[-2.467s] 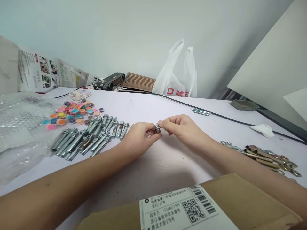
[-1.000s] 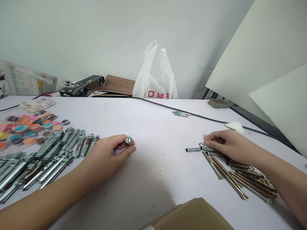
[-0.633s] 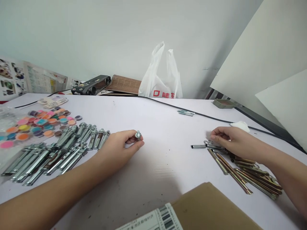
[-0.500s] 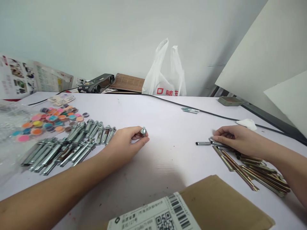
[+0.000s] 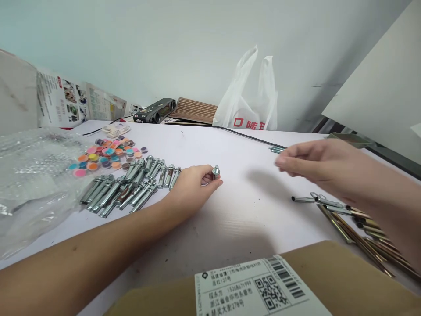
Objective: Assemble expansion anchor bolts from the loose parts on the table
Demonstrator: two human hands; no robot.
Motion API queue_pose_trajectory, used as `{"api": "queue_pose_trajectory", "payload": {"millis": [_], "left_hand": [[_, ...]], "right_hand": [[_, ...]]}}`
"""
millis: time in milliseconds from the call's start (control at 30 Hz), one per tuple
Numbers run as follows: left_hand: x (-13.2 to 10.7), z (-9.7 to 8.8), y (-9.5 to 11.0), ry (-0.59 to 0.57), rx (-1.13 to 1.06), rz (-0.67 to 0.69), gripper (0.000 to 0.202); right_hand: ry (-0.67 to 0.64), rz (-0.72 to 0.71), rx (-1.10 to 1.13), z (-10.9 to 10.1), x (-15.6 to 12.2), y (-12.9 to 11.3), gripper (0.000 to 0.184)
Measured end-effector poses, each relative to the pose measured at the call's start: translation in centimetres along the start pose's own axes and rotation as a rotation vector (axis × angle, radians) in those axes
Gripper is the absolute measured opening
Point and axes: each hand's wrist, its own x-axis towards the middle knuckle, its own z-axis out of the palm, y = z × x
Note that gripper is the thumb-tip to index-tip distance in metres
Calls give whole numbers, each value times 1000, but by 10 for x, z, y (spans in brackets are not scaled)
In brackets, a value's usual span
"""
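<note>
My left hand (image 5: 194, 185) rests on the white table (image 5: 237, 206) and pinches a short silver bolt (image 5: 215, 171) with a nut and washer on its upright end. My right hand (image 5: 317, 164) hovers above the table to the right, a hand's width from the bolt, its fingertips drawn together and slightly blurred; whether anything is between them is unclear. Below my right forearm lies a pile of brass and silver rods and sleeves (image 5: 358, 221), with one loose grey tube (image 5: 301, 199) at its left edge.
A row of assembled silver anchor bolts (image 5: 131, 186) lies left of my left hand, with coloured discs (image 5: 105, 153) and crumpled clear plastic (image 5: 29, 175) beyond. A labelled cardboard box (image 5: 263, 289) is at the near edge. A black cable (image 5: 256, 138) and a white bag (image 5: 250, 105) are at the back.
My right hand has lifted off the rod pile and moved up and left toward the bolt. My left hand keeps the bolt in the same grip. The camera has turned left.
</note>
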Motion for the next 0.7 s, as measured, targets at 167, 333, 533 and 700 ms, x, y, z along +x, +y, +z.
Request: {"api": "queue_pose_trajectory", "payload": {"millis": [167, 333, 533, 700], "left_hand": [[2, -1, -3, 113, 30, -49, 22], [9, 0, -8, 112, 5, -47, 23], [18, 2, -6, 113, 36, -58, 22], [34, -1, -6, 57, -19, -10, 21]], "right_hand": [[-184, -99, 237, 71, 24, -56, 31], [-163, -172, 401, 102, 42, -51, 25], [-78, -222, 462, 103, 46, -48, 19], [-10, -181, 442, 105, 55, -51, 21]]}}
